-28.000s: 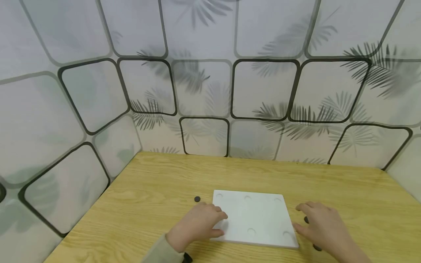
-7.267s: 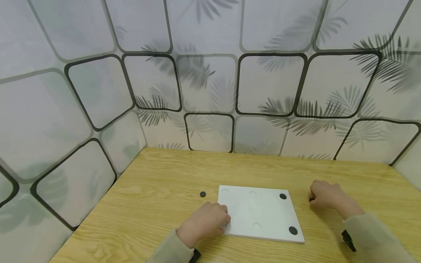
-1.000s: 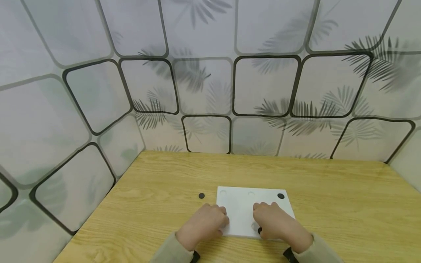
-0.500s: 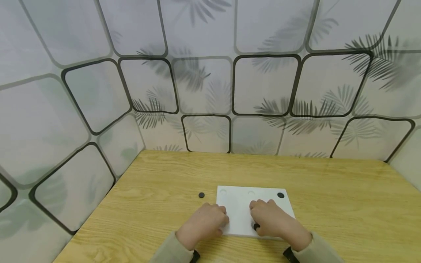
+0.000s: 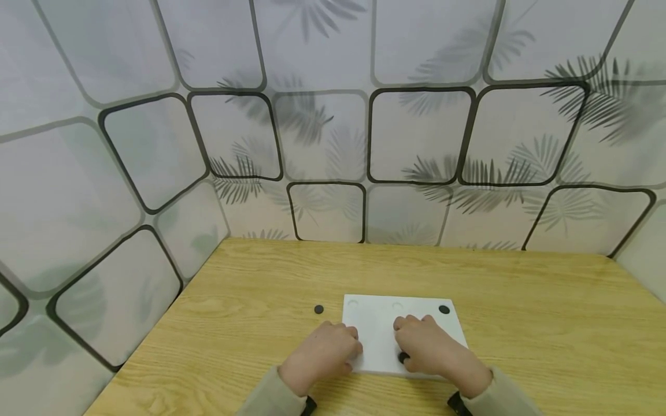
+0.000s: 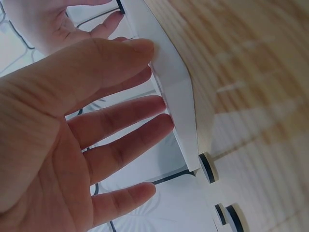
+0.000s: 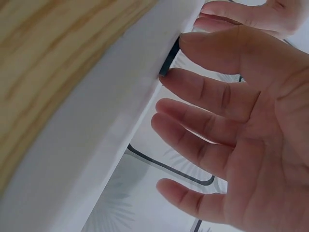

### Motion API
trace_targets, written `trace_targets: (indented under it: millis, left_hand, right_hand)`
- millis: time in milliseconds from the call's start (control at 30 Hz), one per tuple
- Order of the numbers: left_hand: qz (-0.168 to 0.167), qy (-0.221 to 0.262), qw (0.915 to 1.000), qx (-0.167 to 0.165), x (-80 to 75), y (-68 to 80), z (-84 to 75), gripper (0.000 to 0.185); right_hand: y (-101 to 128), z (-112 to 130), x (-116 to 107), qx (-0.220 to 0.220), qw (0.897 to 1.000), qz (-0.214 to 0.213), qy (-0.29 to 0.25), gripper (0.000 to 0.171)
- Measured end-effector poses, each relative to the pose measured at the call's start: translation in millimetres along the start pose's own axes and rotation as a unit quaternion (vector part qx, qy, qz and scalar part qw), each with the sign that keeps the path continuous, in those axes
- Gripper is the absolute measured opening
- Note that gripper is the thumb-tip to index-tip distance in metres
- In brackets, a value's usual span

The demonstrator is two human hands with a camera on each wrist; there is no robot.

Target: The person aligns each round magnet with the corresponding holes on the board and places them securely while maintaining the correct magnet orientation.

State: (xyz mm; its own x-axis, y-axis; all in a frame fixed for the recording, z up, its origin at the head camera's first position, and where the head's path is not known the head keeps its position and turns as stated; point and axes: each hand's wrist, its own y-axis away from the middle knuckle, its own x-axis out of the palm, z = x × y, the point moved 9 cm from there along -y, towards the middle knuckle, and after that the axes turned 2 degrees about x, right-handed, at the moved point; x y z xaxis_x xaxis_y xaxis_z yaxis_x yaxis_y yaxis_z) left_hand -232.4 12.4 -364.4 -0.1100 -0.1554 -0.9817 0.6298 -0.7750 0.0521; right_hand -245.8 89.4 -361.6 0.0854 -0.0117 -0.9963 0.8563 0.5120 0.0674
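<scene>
A white board (image 5: pixel 376 338) with shallow round recesses lies on the table. My right hand (image 5: pixel 434 351) is over its lower middle, pinching a black disc (image 5: pixel 403 357) between thumb and index fingertip. The right wrist view shows that disc (image 7: pixel 170 59) at the board's surface; whether it is seated in the recess I cannot tell. My left hand (image 5: pixel 322 355) rests its fingertips on the board's left edge, fingers mostly straight in the left wrist view. Another black disc (image 5: pixel 444 309) sits in the upper right recess. The lower right corner is hidden by my right hand and arm.
One loose black disc (image 5: pixel 319 309) lies on the wooden table (image 5: pixel 250 300), left of the board. The left wrist view shows several discs (image 6: pixel 206 167) on the table beside the board. A patterned curtain (image 5: pixel 322 133) encloses the table's back and left.
Seven seconds ago my right hand was on the table right of the board; now it holds a disc over the lower middle recess. Over the last second it shifted slightly left. My left hand stays put.
</scene>
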Motion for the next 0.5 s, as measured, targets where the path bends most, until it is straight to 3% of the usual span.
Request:
trace_targets:
  millis: [500]
  left_hand:
    - [0.001,-0.007,1.0,0.004,-0.5,0.5,0.1,0.015]
  right_hand:
    - [-0.4,-0.3,1.3,-0.003,1.0,-0.009,0.004,0.026]
